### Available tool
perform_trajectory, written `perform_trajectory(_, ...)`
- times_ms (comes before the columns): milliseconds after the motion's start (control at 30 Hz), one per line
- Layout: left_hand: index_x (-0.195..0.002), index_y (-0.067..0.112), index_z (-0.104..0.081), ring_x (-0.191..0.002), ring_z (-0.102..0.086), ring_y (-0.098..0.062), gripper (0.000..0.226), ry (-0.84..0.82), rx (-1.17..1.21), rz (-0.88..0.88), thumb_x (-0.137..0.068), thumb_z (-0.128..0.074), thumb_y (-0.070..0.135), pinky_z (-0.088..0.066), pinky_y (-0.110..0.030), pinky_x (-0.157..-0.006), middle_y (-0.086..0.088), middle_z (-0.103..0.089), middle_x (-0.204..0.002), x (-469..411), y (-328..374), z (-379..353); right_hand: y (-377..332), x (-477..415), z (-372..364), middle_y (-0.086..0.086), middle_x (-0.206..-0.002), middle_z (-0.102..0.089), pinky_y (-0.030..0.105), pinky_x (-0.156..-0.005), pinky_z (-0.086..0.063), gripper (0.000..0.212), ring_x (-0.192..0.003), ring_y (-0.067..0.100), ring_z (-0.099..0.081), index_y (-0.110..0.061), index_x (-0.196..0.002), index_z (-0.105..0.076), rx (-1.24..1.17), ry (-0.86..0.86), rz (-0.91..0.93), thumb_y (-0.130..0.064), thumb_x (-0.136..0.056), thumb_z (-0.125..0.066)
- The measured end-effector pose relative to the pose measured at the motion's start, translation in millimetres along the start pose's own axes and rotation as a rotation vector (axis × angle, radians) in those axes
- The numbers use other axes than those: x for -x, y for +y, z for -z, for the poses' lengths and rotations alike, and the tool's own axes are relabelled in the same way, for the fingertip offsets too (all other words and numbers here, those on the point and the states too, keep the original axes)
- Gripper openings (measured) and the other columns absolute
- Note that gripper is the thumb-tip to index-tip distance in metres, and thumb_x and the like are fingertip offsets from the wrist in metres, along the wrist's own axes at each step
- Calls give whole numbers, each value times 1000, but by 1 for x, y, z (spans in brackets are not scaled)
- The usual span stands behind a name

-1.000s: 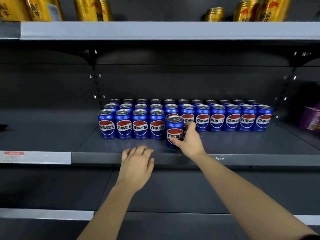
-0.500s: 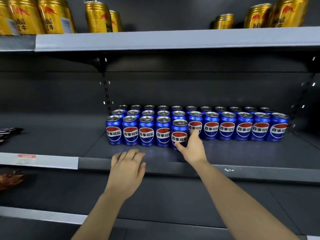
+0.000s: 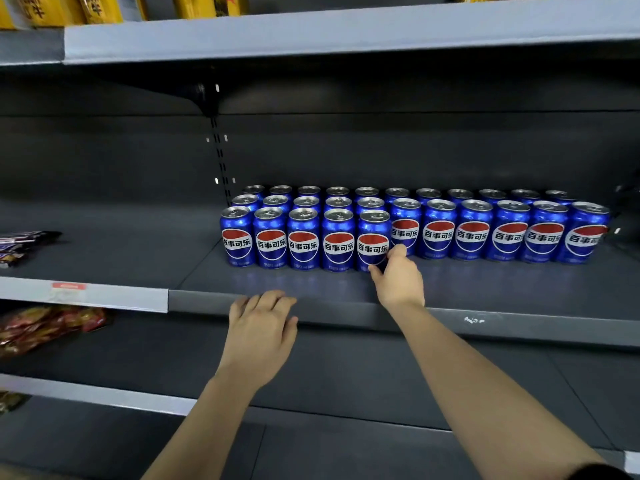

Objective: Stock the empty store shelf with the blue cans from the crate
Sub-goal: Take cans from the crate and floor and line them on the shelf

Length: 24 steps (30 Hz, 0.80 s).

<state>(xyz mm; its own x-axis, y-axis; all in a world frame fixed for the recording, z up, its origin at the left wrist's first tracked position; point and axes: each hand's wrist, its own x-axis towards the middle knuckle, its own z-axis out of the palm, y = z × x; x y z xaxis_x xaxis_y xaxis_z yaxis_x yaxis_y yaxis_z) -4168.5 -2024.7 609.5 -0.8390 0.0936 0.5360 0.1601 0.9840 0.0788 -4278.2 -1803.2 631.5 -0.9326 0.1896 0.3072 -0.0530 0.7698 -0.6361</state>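
Several blue cans (image 3: 474,232) stand in three rows on the dark grey shelf (image 3: 502,289); the front row holds only cans at the left. The last can in that front row (image 3: 372,237) stands upright beside its neighbours. My right hand (image 3: 398,285) holds this can low on its right side, thumb under its front and fingers curled against its side. My left hand (image 3: 259,327) rests with relaxed fingers on the shelf's front lip (image 3: 329,308) and holds nothing. The crate is not in view.
Gold cans (image 3: 97,8) line the shelf above. Dark wrapped snack bars (image 3: 20,244) lie on the neighbouring shelf at far left, and red-and-yellow packets (image 3: 45,323) lie one level lower. Bare shelf floor stretches in front of the right-hand cans.
My right hand has pushed the can back from the shelf front into line with the front row. The left hand has stayed on the shelf lip.
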Motion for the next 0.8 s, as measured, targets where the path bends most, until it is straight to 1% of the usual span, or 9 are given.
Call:
perform_trajectory(100,-109,24,-66,-99,-62,-18,34,-17,1,1,-85,-44,33,-41,-43,-95,5,-64,-111,8,0,-1,0,1,0,18,-107,-63,42,-76,-48,36,-98,38,-60,-6,-112,-42,-7,13,-3,-25,-91,-64)
perform_trajectory(200,-108,24,-66,-100,-62,-17,40,-29,-1,7,-86,-35,37,-42,-42,-94,5,-64,-110,17,-2,-1,0,4,1,17,-112,-61,39,-76,-46,39,-100,37,-60,-7,-118,-43,-55,50,15,-24,-90,-64)
perform_trajectory(267,-106,24,-67,-98,-62,-17,41,-31,-1,17,-85,-34,38,-43,-42,-92,5,-65,-108,24,-4,1,0,7,2,16,-115,-60,39,-77,-45,41,-102,36,-59,-8,-123,-43,-65,66,51,-23,-90,-62)
perform_trajectory(367,-105,25,-67,-97,-63,-16,41,-52,8,28,-84,-34,37,-43,-41,-90,6,-65,-107,34,-9,4,2,10,3,14,-118,-59,41,-82,-48,44,-108,33,-57,-8,-125,-45,-147,93,77,-18,-87,-64)
perform_trajectory(500,-105,24,-67,-93,-64,-17,41,-89,10,40,-84,-35,37,-45,-42,-89,5,-65,-105,45,-16,7,2,27,3,8,-119,-57,30,-86,-42,40,-113,26,-53,-5,-121,-51,-273,179,143,-12,-84,-65)
perform_trajectory(567,-107,23,-67,-95,-63,-18,40,-105,24,37,-84,-38,36,-44,-43,-90,4,-65,-107,49,-20,6,-3,45,-2,8,-116,-58,29,-90,-42,39,-111,25,-53,-4,-120,-54,-309,209,226,-10,-84,-64)
perform_trajectory(633,-109,22,-67,-98,-63,-19,43,-118,38,24,-85,-35,37,-42,-43,-92,3,-65,-109,54,-25,5,-11,65,-10,6,-114,-58,32,-92,-43,36,-108,24,-54,-4,-118,-56,-341,222,295,-9,-83,-64)
perform_trajectory(733,-112,22,-66,-101,-62,-19,47,-134,57,6,-85,-31,38,-41,-42,-93,4,-65,-110,61,-37,4,-26,93,-26,-2,-108,-57,32,-85,-47,35,-96,19,-55,-9,-116,-58,-378,206,336,-14,-82,-63)
perform_trajectory(800,-115,21,-64,-102,-61,-19,41,-131,81,1,-86,-38,35,-39,-41,-94,3,-64,-112,67,-48,2,-34,107,-35,-4,-106,-59,29,-81,-48,33,-89,15,-55,-12,-114,-58,-402,154,304,-16,-82,-65)
